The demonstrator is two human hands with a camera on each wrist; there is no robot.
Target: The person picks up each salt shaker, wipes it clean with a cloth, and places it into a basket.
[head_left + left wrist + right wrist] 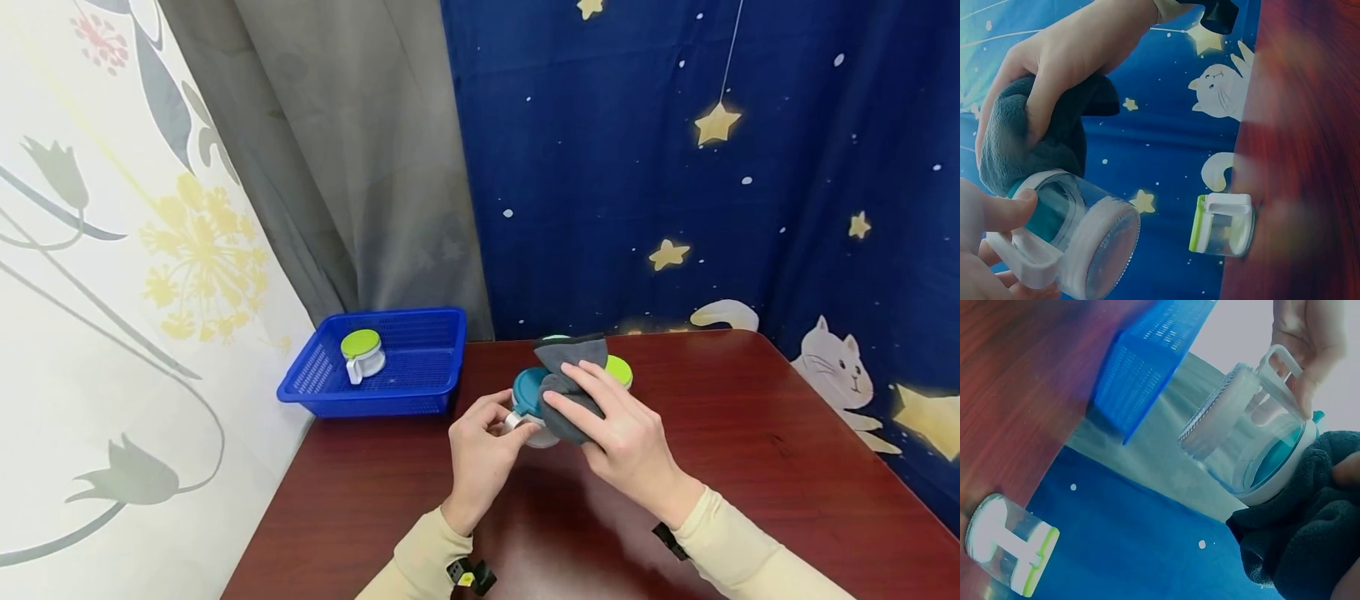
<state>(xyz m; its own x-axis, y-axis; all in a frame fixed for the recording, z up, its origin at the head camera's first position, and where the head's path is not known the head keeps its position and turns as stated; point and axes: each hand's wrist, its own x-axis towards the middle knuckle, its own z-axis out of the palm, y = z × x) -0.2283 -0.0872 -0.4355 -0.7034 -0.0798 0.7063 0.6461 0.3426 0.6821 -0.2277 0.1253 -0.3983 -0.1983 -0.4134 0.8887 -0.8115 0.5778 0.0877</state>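
Note:
A clear jar with a teal lid (529,390) and white handle is held up over the table, tilted in both wrist views. My left hand (483,442) grips it by the handle, thumb near the lid's edge. In my right hand (626,442) is a bunched dark grey cloth (570,408), its folds against the lid and upper side of the jar. Fingers press into the cloth from above, and part of the lid is hidden beneath it. Through the glass (1229,444) the inside of the teal lid shows.
A lime-lidded jar (619,370) stands on the reddish-brown table (360,500) behind the cloth, with a pale green lid (555,337) partly hidden beside it. The blue basket (375,407) at the back left holds another jar with a green lid (362,342). Curtains hang behind.

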